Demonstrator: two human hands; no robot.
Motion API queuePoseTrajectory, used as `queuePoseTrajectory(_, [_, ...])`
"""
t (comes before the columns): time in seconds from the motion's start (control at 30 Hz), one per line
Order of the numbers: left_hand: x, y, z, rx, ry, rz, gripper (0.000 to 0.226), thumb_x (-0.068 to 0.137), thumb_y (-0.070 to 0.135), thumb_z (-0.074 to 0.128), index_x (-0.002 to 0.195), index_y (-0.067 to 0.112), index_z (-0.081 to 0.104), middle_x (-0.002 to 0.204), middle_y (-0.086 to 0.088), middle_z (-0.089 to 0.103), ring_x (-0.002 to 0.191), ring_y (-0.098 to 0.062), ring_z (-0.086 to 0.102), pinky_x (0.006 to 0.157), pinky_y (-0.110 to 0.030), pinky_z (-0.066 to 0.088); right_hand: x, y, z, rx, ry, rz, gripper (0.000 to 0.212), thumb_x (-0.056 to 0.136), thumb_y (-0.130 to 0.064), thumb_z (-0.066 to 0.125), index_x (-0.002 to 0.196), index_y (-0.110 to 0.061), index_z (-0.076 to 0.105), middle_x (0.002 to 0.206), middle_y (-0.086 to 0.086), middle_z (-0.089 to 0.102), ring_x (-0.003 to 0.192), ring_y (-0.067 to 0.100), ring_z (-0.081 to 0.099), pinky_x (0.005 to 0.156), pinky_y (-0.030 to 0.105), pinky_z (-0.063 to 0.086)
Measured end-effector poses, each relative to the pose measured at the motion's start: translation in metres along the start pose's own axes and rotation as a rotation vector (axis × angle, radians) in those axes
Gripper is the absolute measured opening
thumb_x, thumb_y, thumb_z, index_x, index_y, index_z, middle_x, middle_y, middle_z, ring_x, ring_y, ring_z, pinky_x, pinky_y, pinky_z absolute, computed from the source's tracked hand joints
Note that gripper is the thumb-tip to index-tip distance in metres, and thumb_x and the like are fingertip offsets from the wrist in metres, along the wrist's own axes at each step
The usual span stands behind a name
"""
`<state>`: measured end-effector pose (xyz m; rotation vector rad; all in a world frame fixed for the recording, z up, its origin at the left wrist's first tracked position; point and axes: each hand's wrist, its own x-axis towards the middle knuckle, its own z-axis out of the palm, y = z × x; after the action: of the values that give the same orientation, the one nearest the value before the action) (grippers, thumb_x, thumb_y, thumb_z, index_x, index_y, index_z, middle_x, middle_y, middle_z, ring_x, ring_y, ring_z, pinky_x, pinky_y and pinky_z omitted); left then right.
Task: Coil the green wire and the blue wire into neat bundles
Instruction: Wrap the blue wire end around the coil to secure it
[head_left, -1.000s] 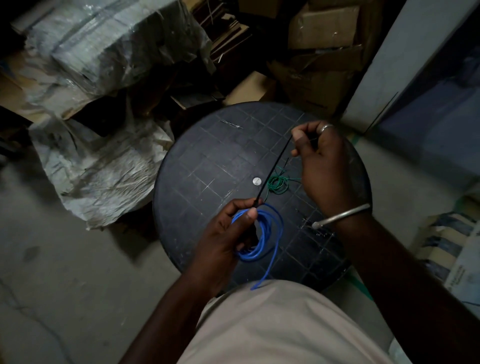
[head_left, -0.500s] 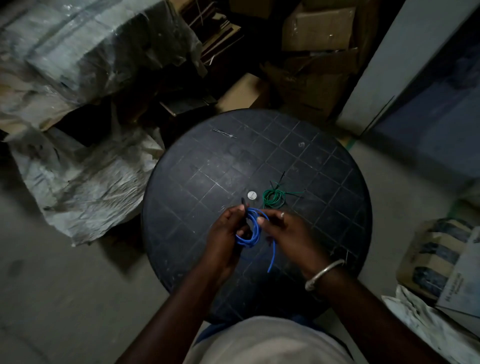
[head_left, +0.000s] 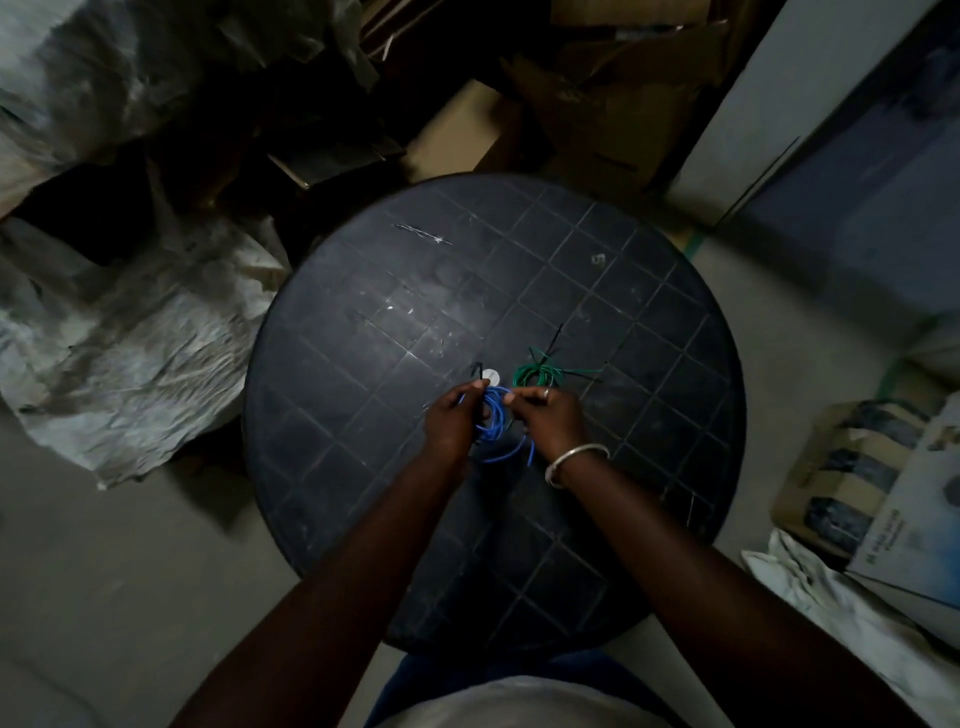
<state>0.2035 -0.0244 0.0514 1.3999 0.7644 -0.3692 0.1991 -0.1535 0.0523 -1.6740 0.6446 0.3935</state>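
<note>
Dim storage room, concrete floor. One round black table (head_left: 363, 415) with a grid-lined top sits mid-scene. Crumpled plastic sacks (head_left: 130, 322) lie on the left, cardboard boxes (head_left: 613, 104) at the far side, a pale wall panel (head_left: 753, 104) far right, and more packed boxes (head_left: 852, 493) on the right. Count: two wires, two hands, one small white disc (head_left: 490, 375) on the tabletop. The blue wire (head_left: 493, 421) is a loose coil of several loops, held between both hands over the table's middle, with one free tail hanging at the near right. Can't tell if the coil touches the top. Left hand (head_left: 454, 421): fingers curled, thumb and forefinger pinching the coil's left side. Right hand (head_left: 545, 415): fingers curled, pinching the coil's right side, one ring (head_left: 546, 393) on a finger, one metal bangle (head_left: 574, 462) on the wrist. The green wire (head_left: 535, 375) is a small tight coil lying flat on the table, just beyond the right hand and right of the disc, neither hand on it. Thin black strands (head_left: 557, 335) stick out of it on the far side, and one green end trails to the right.
</note>
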Motion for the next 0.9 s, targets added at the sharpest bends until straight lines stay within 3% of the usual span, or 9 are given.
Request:
queuePoseTrajectory(0.07, [0.024, -0.012, 0.004, 0.020, 0.035, -0.001, 0.011, 0.090, 0.021, 0.067, 0.093, 0.012, 0.073, 0.071, -0.009, 0.066, 0.062, -0.014, 0.060, 0.062, -0.025, 0.051, 0.019, 0.010, 0.009, -0.012, 0.015, 0.045, 0.021, 0.088, -0.005, 0.072, 0.106, 0.005, 0.074, 0.077, 0.006, 0.070, 0.057, -0.004, 0.059, 0.054, 0.007, 0.046])
queuePoseTrajectory(0.17, [0.057, -0.030, 0.011, 0.028, 0.067, 0.014, 0.012, 0.087, 0.015, 0.069, 0.093, 0.008, 0.077, 0.083, -0.014, 0.071, 0.072, -0.018, 0.064, 0.076, -0.035, 0.054, 0.045, 0.023, 0.018, 0.013, 0.048, 0.108, 0.019, 0.087, -0.007, 0.072, 0.104, 0.002, 0.075, 0.084, 0.013, 0.071, 0.066, 0.010, 0.060, 0.065, 0.023, 0.052])
queuePoseTrajectory(0.33, [0.099, -0.055, 0.018, 0.130, 0.053, 0.020, 0.023, 0.075, 0.030, 0.075, 0.091, 0.014, 0.080, 0.090, -0.010, 0.078, 0.090, -0.025, 0.074, 0.085, -0.041, 0.059, 0.072, 0.042, 0.024, -0.010, 0.102, 0.159, 0.014, 0.086, -0.008, 0.069, 0.076, -0.017, 0.074, 0.066, 0.004, 0.067, 0.063, 0.018, 0.061, 0.073, 0.040, 0.054])
queuePoseTrajectory(0.43, [0.106, -0.062, 0.015, 0.323, 0.035, 0.070, 0.021, 0.083, 0.021, 0.069, 0.096, 0.007, 0.078, 0.092, -0.015, 0.077, 0.080, -0.010, 0.071, 0.079, -0.026, 0.053, 0.081, 0.056, 0.025, -0.005, 0.136, 0.211, 0.024, 0.086, -0.006, 0.065, 0.068, -0.021, 0.068, 0.072, 0.013, 0.071, 0.070, 0.029, 0.069, 0.078, 0.050, 0.060])
queuePoseTrajectory(0.5, [0.109, -0.069, 0.009, 0.482, 0.000, 0.157, 0.021, 0.089, 0.017, 0.064, 0.097, 0.001, 0.076, 0.091, -0.017, 0.076, 0.079, -0.013, 0.071, 0.070, -0.018, 0.043, 0.090, 0.073, 0.028, -0.050, 0.149, 0.202, 0.018, 0.080, -0.013, 0.067, 0.066, -0.024, 0.070, 0.079, 0.016, 0.075, 0.076, 0.033, 0.074, 0.078, 0.056, 0.061])
queuePoseTrajectory(0.57, [0.113, -0.075, 0.004, 0.637, -0.020, 0.210, 0.020, 0.090, 0.017, 0.062, 0.096, 0.004, 0.076, 0.091, -0.013, 0.076, 0.081, -0.020, 0.071, 0.065, -0.016, 0.043, 0.095, 0.083, 0.029, -0.113, 0.162, 0.193, 0.009, 0.078, -0.018, 0.069, 0.072, -0.022, 0.075, 0.086, 0.016, 0.077, 0.084, 0.034, 0.074, 0.081, 0.053, 0.061])
queuePoseTrajectory(0.67, [0.110, -0.075, 0.005, 0.559, 0.024, 0.181, 0.017, 0.086, 0.010, 0.064, 0.095, 0.003, 0.076, 0.090, -0.014, 0.076, 0.080, -0.021, 0.070, 0.072, -0.019, 0.053, 0.085, 0.075, 0.029, -0.179, 0.156, 0.168, 0.015, 0.087, -0.014, 0.068, 0.097, -0.008, 0.078, 0.101, 0.018, 0.077, 0.098, 0.033, 0.072, 0.091, 0.045, 0.057])
queuePoseTrajectory(0.8, [0.106, -0.074, 0.005, 0.519, 0.047, 0.183, 0.016, 0.085, 0.006, 0.062, 0.092, 0.007, 0.076, 0.086, -0.011, 0.074, 0.080, -0.022, 0.069, 0.077, -0.030, 0.053, 0.078, 0.080, 0.029, -0.184, 0.124, 0.162, 0.016, 0.088, -0.009, 0.065, 0.100, -0.009, 0.075, 0.104, 0.017, 0.076, 0.100, 0.032, 0.071, 0.093, 0.044, 0.057])
queuePoseTrajectory(0.9, [0.106, -0.077, 0.002, 0.509, 0.081, 0.158, 0.018, 0.085, 0.008, 0.061, 0.097, 0.007, 0.076, 0.094, -0.008, 0.075, 0.087, -0.021, 0.069, 0.085, -0.033, 0.053, 0.067, 0.074, 0.027, -0.185, 0.139, 0.153, 0.019, 0.090, -0.006, 0.061, 0.105, -0.008, 0.073, 0.109, 0.016, 0.074, 0.103, 0.030, 0.069, 0.091, 0.034, 0.054])
